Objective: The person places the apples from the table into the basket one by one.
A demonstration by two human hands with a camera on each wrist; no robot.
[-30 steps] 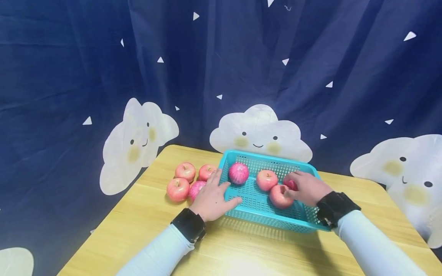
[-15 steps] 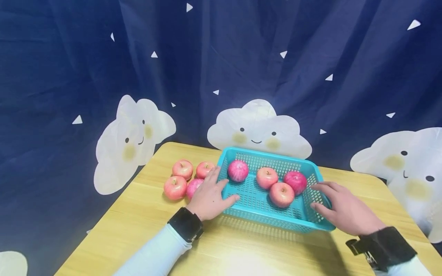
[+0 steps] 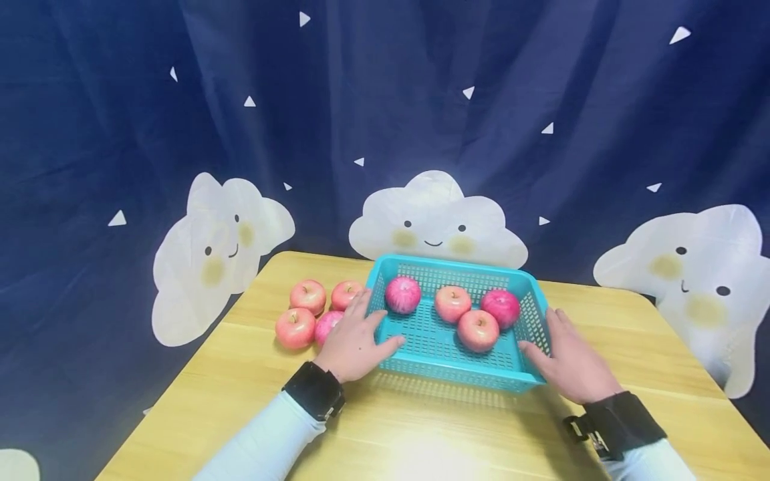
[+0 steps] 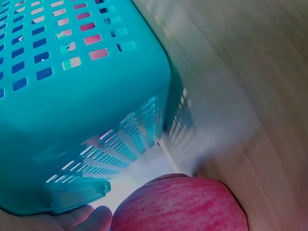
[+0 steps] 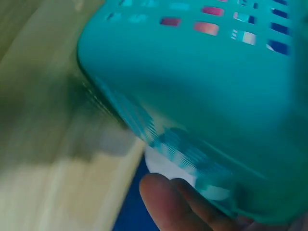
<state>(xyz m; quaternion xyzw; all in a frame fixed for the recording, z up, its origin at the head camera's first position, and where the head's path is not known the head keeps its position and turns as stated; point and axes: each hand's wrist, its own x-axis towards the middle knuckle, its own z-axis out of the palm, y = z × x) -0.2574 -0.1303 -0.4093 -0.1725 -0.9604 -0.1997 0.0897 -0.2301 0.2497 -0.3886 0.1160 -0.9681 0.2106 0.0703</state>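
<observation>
A turquoise plastic basket (image 3: 445,364) with perforated walls stands on the table, its long side towards me. Inside are pale red apples (image 3: 478,331) and darker magenta ones (image 3: 403,294). My left hand (image 3: 355,344) holds its left rim, thumb inside and fingers outside. On the opposite end, my right hand (image 3: 574,361) grips the rim the same way. In the left wrist view, fingertips meet the rim near a red apple (image 4: 183,207) outside the basket. Fingertips (image 5: 163,197) show against the outer wall in the right wrist view.
Several apples (image 3: 295,328) sit close together left of the basket, partly behind my left hand. The wooden table (image 3: 433,434) ends near a dark blue curtain (image 3: 421,100) with cloud prints.
My right hand let go of the dark magenta apple in the basket, drew out to the right, then closed on the right rim. My left hand stayed at the left rim. The view shifted slightly.
</observation>
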